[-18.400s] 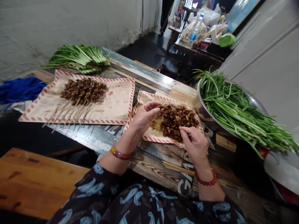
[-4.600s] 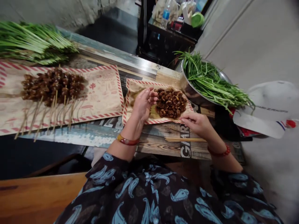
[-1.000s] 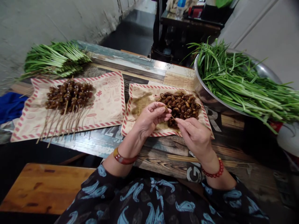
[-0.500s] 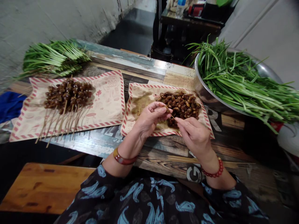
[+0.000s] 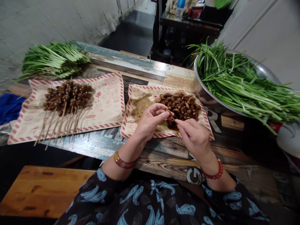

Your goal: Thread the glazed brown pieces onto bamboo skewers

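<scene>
Over the right-hand paper sheet, my left hand is closed in a pinch on a small brown piece that looks like a silkworm pupa. My right hand grips a thin wooden skewer, its far end at the pupa in the left fingertips. How deep the tip sits is hidden by the fingers. Just beyond both hands lies a heap of glossy brown pupae on the oil-stained sheet. To the left, several loaded skewers rest on another sheet, sticks toward me.
A metal bowl heaped with long green chives stands at the right. Bundled greens on skewers lie at the back left, with a blue cloth at the left edge. A wooden stool is at lower left.
My right hand has come slightly closer to the left, and less of the skewer shows between them. The whole view has shifted a little.
</scene>
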Demonstrator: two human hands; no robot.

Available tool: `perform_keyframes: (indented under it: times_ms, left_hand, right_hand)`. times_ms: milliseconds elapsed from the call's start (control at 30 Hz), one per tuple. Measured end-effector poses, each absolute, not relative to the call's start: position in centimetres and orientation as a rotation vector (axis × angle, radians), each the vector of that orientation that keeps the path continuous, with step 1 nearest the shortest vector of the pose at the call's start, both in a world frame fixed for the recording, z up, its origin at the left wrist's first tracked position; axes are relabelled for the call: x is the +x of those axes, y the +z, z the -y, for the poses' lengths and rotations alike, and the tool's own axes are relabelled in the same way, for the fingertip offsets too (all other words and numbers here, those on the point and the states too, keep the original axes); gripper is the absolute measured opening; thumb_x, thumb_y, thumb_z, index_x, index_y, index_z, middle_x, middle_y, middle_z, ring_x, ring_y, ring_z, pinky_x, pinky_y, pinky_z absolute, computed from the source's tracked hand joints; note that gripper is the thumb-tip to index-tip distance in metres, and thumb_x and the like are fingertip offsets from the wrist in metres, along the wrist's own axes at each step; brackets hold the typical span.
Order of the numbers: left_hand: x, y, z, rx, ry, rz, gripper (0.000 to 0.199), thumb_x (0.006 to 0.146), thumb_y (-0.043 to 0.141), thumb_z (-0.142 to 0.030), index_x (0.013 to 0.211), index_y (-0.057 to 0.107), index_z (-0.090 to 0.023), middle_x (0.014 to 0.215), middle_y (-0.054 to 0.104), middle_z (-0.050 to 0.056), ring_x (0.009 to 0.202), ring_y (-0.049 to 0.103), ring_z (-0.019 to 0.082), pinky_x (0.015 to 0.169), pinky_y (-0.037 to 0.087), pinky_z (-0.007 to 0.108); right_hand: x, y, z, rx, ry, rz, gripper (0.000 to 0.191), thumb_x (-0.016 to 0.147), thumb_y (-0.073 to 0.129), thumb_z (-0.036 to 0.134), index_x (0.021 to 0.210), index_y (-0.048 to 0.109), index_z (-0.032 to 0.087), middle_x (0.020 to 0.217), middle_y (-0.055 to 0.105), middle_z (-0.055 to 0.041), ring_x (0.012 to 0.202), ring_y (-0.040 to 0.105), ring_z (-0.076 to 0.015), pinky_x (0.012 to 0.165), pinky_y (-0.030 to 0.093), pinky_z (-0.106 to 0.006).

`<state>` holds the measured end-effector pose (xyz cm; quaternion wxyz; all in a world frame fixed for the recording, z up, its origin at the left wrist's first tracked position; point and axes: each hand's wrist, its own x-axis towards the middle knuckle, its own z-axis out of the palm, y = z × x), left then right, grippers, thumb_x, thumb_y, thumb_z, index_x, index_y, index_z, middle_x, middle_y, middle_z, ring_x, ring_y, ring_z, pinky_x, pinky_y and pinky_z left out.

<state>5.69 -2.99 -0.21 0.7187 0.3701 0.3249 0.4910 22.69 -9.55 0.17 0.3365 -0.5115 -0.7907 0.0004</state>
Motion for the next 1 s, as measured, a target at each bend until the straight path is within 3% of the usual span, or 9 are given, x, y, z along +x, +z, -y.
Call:
perform_keyframes:
  times_ms: [500,767,1000]
  left_hand:
    - [6.49,-0.29,3.58,0.884,1.118,-0.750,0.026,0.067,0.080,-0.024,0.085,0.062,-0.016,0.070,0.068,-0.002,0.072,0.068,0.011,0.072,0.048,0.021]
    - [5.80,0.06,3.40,0.704,0.959,-0.669,0.037,0.075,0.076,-0.036,0.104,0.068,-0.015,0.088,0.075,0.008,0.080,0.068,0.015,0.080,0.050,0.029]
    - [5.85,-0.28,3.44,0.715,0.980,-0.658,0.025,0.070,0.080,-0.029,0.090,0.073,-0.015,0.083,0.074,0.007,0.081,0.068,0.015,0.078,0.049,0.026]
  right_hand:
    - [22.19,0.01,9.31,-1.366,0.023,2.039,0.016,0.096,0.050,0.015,0.100,0.066,0.016,0.087,0.070,-0.0076,0.079,0.064,-0.0167,0.072,0.051,-0.030]
    - [22.38,-0.02,9.34,-1.344,0.023,2.020,0.015,0.095,0.051,0.015,0.099,0.065,0.018,0.086,0.070,-0.0069,0.078,0.065,-0.0160,0.071,0.051,-0.029]
    - [22.37,0.06,9.59,-1.343,0.069,2.021,0.019,0.094,0.052,0.015,0.106,0.066,0.018,0.089,0.070,-0.0079,0.081,0.067,-0.0175,0.073,0.054,-0.030]
